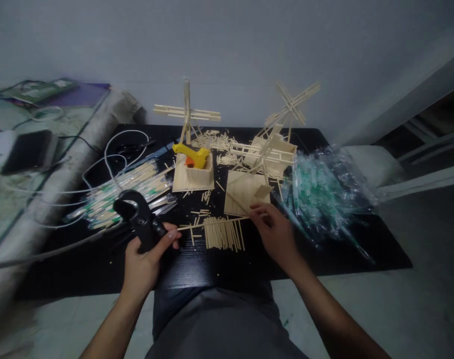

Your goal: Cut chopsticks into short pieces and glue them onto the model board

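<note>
Between my two hands a thin wooden stick (191, 227) stretches across, just above a row of short cut sticks (223, 234) on the black table. My left hand (146, 257) is closed around a black tool (140, 222) that looks like a glue gun, and its thumb and fingertips pinch the stick's left end. The stick's other end is pinched by my right hand (271, 229), beside a square wooden base (237, 192) with small wooden pieces on it. A yellow tool (197, 155) rests in a small stick-built box (200, 175) farther back.
Two stick windmill-like models (187, 112) (290, 107) stand at the back near the wall. Packs of sticks (118, 194) lie left with white cables (82, 179); crumpled clear plastic wrappers (320, 189) lie right. Stick offcuts (215, 140) are scattered behind. A phone (30, 149) sits on the left ledge.
</note>
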### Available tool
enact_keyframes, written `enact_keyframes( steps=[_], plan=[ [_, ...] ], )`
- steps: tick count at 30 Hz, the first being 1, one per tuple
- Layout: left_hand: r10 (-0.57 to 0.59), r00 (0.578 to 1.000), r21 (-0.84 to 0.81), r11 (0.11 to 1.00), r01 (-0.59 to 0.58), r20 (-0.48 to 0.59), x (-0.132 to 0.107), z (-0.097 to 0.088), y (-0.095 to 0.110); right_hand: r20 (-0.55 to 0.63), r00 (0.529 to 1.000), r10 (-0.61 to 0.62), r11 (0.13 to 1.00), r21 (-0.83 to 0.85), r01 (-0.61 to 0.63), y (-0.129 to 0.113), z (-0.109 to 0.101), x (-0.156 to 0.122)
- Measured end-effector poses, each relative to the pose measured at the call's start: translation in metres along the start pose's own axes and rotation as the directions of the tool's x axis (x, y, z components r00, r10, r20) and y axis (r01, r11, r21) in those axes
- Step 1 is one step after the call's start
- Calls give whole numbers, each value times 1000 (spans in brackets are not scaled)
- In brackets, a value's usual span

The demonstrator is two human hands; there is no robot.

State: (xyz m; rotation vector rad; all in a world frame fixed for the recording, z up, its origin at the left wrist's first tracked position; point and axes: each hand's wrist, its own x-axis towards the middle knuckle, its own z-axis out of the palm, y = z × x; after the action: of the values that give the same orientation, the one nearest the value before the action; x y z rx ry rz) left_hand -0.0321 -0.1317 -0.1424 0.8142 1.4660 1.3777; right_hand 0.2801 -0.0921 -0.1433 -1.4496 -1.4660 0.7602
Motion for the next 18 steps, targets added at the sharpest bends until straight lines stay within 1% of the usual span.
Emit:
enact_keyframes(
  steps=[2,3,5,8,10,12,13,15,18],
  plan=[
    [37,999,-44,998,-38,-24,2,0,0,-11,995,-99,982,-161,96,9,2,3],
    [52,998,-62,997,-54,-31,3,0,2,6,992,-126,965,-233,124,15,3,4],
    [81,996,-80,993,-84,-46,5,-1,6,57,989,-140,930,-334,151,26,6,7],
    [101,990,-91,990,-110,-102,9,-4,14,116,985,-125,916,-368,160,35,8,8],
    [92,983,-101,989,-109,-160,12,-7,20,127,984,-128,923,-348,165,33,5,8],
    [83,972,-109,988,-109,-219,15,-10,27,157,981,-113,948,-279,154,23,-1,6],
    [85,967,-109,988,-114,-241,16,-11,31,190,978,-87,967,-220,128,17,-4,5],
    [104,958,-96,986,-134,-267,18,-13,39,284,959,-4,996,-86,30,3,-11,2],
    [130,952,-96,982,-162,-276,19,-13,46,395,916,66,995,44,-90,-16,-15,-2]
  ],
)
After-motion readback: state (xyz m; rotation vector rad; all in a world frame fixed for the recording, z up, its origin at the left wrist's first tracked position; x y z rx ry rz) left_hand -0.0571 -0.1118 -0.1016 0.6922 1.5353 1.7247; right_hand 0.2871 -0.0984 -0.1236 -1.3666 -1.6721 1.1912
